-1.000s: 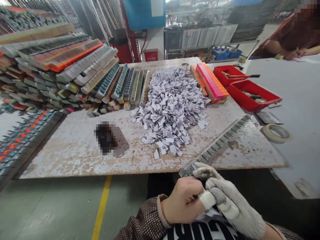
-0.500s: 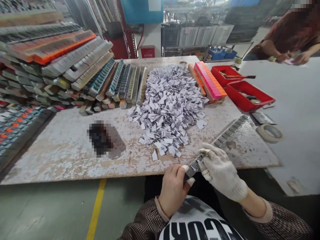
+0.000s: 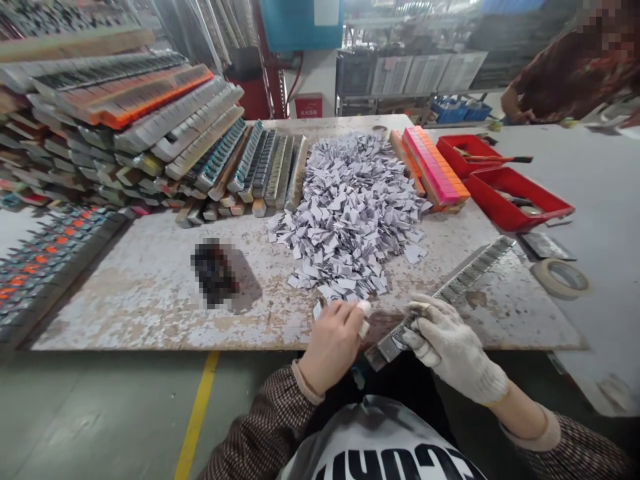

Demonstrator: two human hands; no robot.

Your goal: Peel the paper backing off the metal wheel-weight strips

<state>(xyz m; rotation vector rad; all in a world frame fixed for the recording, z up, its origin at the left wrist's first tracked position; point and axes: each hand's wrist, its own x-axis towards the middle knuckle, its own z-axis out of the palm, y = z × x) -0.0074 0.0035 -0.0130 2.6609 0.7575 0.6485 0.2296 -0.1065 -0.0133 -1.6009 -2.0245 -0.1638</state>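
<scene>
My right hand [image 3: 447,340], in a white knit glove, grips the near end of a long grey strip of small metal pieces [image 3: 460,283] that lies diagonally on the worn board [image 3: 150,293]. My bare left hand [image 3: 333,337], with taped fingertips, rests at the board's near edge with its fingers curled down on a small white paper slip [image 3: 317,310]. That slip lies at the near fringe of a big heap of white paper slips [image 3: 350,207].
Stacks of long strips of coloured pieces [image 3: 150,147] fill the left and back. A pink and orange strip block [image 3: 433,167], two red trays [image 3: 505,187] and a tape roll [image 3: 563,277] lie to the right. Another person [image 3: 565,70] works at the far right.
My left hand let go of the strip's end and moved forward to the edge of the paper heap. My right hand slid up along the strip and keeps its grip.
</scene>
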